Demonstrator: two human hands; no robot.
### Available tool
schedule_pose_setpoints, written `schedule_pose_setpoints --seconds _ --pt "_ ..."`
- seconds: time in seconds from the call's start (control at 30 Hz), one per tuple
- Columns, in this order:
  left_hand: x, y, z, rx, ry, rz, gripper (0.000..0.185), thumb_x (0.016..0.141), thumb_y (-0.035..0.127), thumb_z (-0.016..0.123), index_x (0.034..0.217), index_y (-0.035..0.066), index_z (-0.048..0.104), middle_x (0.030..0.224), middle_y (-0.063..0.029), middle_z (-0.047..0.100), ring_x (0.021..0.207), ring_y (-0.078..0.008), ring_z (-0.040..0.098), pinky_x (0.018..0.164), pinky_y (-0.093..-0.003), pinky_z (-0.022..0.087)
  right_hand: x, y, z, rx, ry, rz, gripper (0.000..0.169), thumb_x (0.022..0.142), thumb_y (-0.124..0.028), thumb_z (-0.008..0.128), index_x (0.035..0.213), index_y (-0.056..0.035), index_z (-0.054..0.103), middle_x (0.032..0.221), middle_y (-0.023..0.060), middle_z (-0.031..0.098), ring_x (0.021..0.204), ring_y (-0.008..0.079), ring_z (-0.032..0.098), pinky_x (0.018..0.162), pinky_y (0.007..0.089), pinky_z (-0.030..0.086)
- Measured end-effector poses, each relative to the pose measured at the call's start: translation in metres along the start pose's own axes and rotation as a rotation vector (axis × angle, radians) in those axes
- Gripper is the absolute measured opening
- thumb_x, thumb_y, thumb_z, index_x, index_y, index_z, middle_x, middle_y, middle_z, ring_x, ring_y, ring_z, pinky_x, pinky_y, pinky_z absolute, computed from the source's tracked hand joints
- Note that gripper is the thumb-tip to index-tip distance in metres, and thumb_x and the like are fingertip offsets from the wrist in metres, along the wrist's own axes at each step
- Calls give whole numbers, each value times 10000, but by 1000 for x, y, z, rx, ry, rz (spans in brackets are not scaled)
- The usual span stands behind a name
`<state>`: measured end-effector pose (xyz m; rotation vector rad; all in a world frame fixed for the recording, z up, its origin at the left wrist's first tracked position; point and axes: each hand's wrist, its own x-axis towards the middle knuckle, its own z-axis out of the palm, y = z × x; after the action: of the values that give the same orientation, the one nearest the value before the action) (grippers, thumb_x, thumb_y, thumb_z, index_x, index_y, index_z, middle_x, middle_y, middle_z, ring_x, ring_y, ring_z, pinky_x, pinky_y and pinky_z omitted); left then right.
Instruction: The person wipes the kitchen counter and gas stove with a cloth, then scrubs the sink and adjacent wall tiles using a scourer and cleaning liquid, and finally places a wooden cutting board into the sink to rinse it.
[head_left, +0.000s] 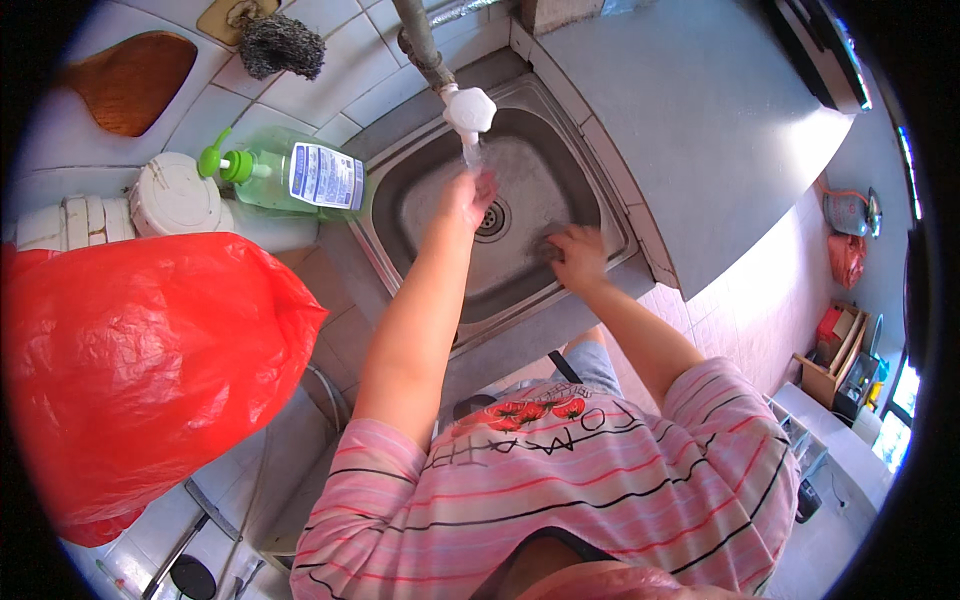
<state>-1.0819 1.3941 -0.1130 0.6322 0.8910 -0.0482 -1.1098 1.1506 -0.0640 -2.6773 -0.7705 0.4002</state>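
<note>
A steel sink basin (420, 187) lies before me, its round drain (491, 217) near the middle. Water runs from a tap with a white knob (471, 109) onto my left hand (472, 196). That hand holds nothing, its fingers apart and slightly blurred. Over the right side of the basin, my right hand (581, 256) has its fingers bent on a dark grey wad (551, 238) against the steel. Motion blur hides what exactly the wad is; it resembles a scourer.
Left of the sink stand a green pump bottle (262, 176), a white lidded tub (176, 193) and a large red plastic bag (157, 360). Steel wool (282, 46) and a wooden paddle (135, 82) hang on the tiles. A raised grey counter (675, 135) borders the right.
</note>
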Motion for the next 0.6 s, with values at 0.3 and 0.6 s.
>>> schedule_pose_setpoints --seconds 0.3,0.6 --pt "-26 -14 -51 -192 65 -224 381 886 459 562 1131 168 563 1142 -12 600 973 -233 608 755 -459 508 133 -91 32 1154 -35 191 606 674 -194 765 1217 -26 554 1043 155 632 903 219 626 775 319 502" --pt "-8 -16 -47 -439 -207 -290 606 905 600 355 1322 167 430 1274 -84 521 1162 -330 501 959 -561 390 158 -84 29 1075 -91 207 476 752 -175 676 1166 -5 512 979 148 626 832 208 608 698 356 510"
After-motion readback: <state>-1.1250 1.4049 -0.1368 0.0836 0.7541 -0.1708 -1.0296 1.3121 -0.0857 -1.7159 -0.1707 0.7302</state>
